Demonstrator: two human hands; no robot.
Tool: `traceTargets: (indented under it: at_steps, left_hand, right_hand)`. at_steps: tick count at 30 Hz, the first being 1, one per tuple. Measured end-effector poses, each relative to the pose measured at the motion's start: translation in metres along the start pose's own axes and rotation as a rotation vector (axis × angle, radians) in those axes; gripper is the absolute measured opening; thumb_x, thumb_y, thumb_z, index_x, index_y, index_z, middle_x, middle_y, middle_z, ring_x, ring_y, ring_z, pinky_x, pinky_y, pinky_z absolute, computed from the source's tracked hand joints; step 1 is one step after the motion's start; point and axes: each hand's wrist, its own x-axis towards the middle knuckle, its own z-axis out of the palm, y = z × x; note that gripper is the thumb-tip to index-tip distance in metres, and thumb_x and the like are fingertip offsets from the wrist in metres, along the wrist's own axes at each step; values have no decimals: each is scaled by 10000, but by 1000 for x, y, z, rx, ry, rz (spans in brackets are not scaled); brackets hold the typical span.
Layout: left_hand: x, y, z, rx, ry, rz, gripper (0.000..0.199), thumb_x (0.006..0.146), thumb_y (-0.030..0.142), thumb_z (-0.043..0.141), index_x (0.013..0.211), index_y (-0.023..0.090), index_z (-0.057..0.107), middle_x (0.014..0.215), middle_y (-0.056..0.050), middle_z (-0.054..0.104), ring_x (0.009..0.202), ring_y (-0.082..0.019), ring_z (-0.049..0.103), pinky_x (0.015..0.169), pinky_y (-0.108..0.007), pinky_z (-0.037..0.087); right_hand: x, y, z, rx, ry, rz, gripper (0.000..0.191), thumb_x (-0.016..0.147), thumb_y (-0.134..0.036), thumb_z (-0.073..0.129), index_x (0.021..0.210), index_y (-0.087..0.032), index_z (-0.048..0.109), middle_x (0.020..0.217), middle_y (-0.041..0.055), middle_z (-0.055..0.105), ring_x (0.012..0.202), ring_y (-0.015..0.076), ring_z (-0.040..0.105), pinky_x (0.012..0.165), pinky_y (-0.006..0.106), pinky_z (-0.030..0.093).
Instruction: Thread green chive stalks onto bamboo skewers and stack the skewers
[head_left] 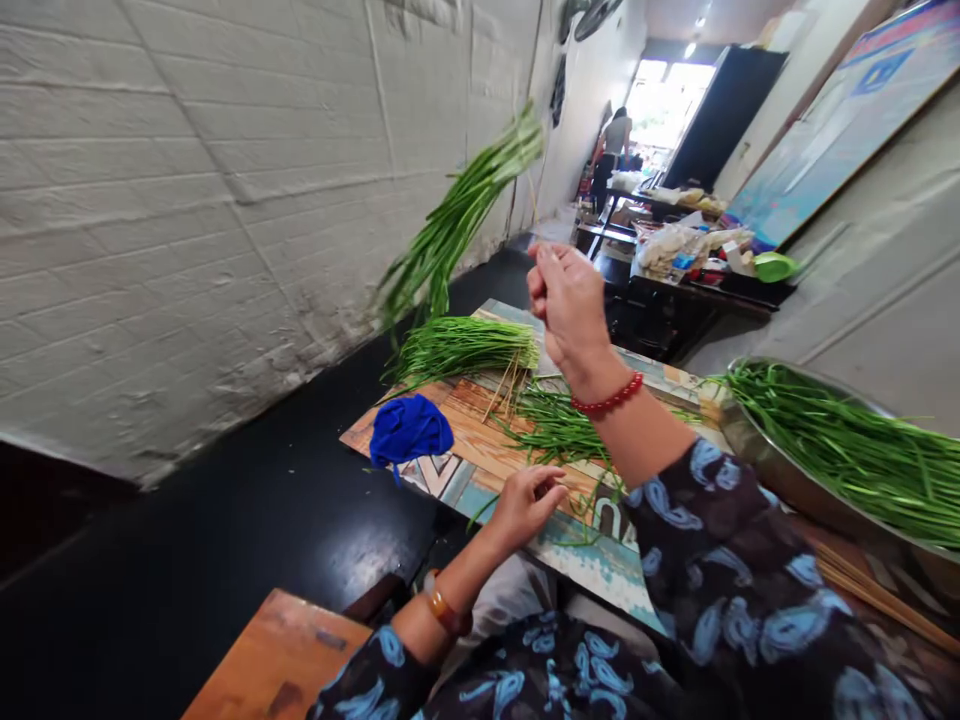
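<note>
My right hand (571, 298), a red bead bracelet at its wrist, is raised above the table with its fingers closed on a thin skewer (533, 198). At the skewer's far end a bunch of green chives (472, 205) hangs in the air, slightly blurred, its leaves trailing left. Low over the table's near edge, my left hand (525, 505) has its fingers curved and apart, with nothing seen in them. Between the hands lie loose chives (559, 425). Beyond them rests a pile of chives (465, 350), with several bare skewers (506, 385) at its right end.
A crumpled blue cloth (411, 430) lies on the patterned wooden table's (450, 395) left corner. At right stands a metal basin (757, 440) heaped with chives. A white wall (225, 200) runs along the left. Farther back are a cluttered table (697, 265) and a person (615, 145).
</note>
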Motion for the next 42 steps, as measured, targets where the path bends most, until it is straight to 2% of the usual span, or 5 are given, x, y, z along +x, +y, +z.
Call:
traceTargets:
  at_steps: [7, 12, 21, 34, 42]
  left_hand:
    - [-4, 3, -4, 85, -146, 35, 196, 849, 272, 607, 962, 163, 725, 814, -62, 710, 709, -160, 619, 667, -261, 457]
    - [-4, 7, -7, 15, -166, 47, 176, 856, 244, 592, 932, 169, 732, 856, -80, 725, 793, -189, 657, 732, -281, 484]
    - [-7, 4, -5, -20, -155, 62, 180, 866, 265, 589, 930, 170, 729, 873, -89, 737, 818, -201, 675, 748, -292, 490]
    - [-5, -2, -4, -27, -101, 87, 210, 884, 213, 519, 916, 180, 724, 878, -90, 713, 820, -184, 654, 754, -288, 501]
    - [1, -7, -5, -47, -49, 91, 254, 863, 240, 566, 1073, 159, 683, 1009, -126, 690, 923, -209, 650, 821, -332, 524]
  right_hand:
    - [-52, 126, -1, -18, 226, 452, 200, 882, -258, 517, 700, -177, 496, 509, -82, 477, 393, 34, 371, 394, 172, 279]
    - [-74, 166, -22, -51, 265, 542, 171, 832, -322, 549, 747, -177, 514, 538, -80, 513, 411, 42, 413, 397, 166, 282]
    - [-74, 170, -40, -73, 96, 666, 209, 641, -298, 743, 679, -149, 601, 455, -84, 487, 365, 31, 361, 326, 149, 202]
    - [-69, 166, -14, -36, -34, 820, 173, 785, -162, 632, 625, -130, 573, 503, 18, 625, 414, 82, 590, 405, 158, 496]
    - [-95, 132, -71, -111, -107, 742, 90, 798, -199, 675, 854, -129, 669, 644, 13, 705, 417, 61, 583, 314, 115, 377]
